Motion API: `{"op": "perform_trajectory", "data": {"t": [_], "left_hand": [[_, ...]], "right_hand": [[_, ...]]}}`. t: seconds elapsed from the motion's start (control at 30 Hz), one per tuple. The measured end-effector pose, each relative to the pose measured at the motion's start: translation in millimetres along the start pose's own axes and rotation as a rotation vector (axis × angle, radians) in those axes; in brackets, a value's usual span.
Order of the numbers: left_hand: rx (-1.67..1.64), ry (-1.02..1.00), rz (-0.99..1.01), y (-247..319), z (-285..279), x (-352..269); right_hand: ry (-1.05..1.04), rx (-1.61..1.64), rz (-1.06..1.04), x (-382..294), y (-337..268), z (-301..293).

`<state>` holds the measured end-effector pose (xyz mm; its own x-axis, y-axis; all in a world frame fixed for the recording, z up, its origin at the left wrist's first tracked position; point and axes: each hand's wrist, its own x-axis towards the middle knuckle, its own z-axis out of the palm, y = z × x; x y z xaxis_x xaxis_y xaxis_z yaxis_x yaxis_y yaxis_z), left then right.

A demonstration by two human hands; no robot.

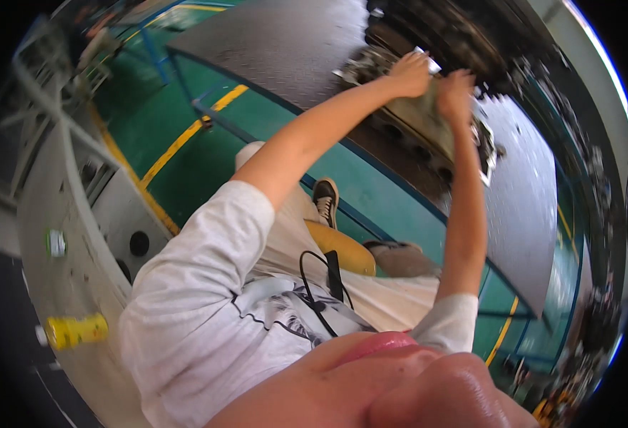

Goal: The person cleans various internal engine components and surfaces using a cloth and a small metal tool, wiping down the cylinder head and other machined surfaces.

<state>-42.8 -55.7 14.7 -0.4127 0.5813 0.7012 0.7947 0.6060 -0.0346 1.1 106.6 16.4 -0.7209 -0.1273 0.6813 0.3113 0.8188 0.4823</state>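
A metal engine casting [421, 128], with a row of round openings along its near side, lies on a worktable with a tread-plate metal top [292, 59]. My left hand [411, 74] is over the far part of the casting, fingers curled down. A small white piece [432, 65] shows at its fingertips; what it is cannot be told. Close by on the right, my right hand [455, 96] is blurred above the casting's upper face. Both palms face away, so what the fingers hold is hidden.
Behind the casting stands a dark, greasy machine assembly [442, 32]. I sit on a yellow stool [340, 249] before the table's blue frame [367, 222]. To the left, a pale bench [87, 289] carries a yellow-labelled bottle [76, 330]. Another person [97, 45] is at far left.
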Motion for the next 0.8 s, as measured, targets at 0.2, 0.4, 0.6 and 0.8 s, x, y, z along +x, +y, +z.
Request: {"op": "perform_trajectory", "data": {"t": [0.2,0.4,0.6,0.8], "left_hand": [[-0.075,-0.397,-0.104,29.1,36.7,-28.3],[0.013,0.353,0.032,30.7,38.1,9.6],[-0.065,-0.561,-0.083,17.5,103.6,15.6],[-0.219,-0.527,-0.105,-2.1,120.3,3.3]], "right_hand": [[-0.120,0.420,0.206,-79.1,-19.9,47.4],[0.298,0.430,0.481,-46.6,-28.2,-9.3],[-0.431,0.704,0.539,-59.6,-31.0,19.0],[-0.441,0.650,0.500,-59.0,-41.5,18.6]]}}
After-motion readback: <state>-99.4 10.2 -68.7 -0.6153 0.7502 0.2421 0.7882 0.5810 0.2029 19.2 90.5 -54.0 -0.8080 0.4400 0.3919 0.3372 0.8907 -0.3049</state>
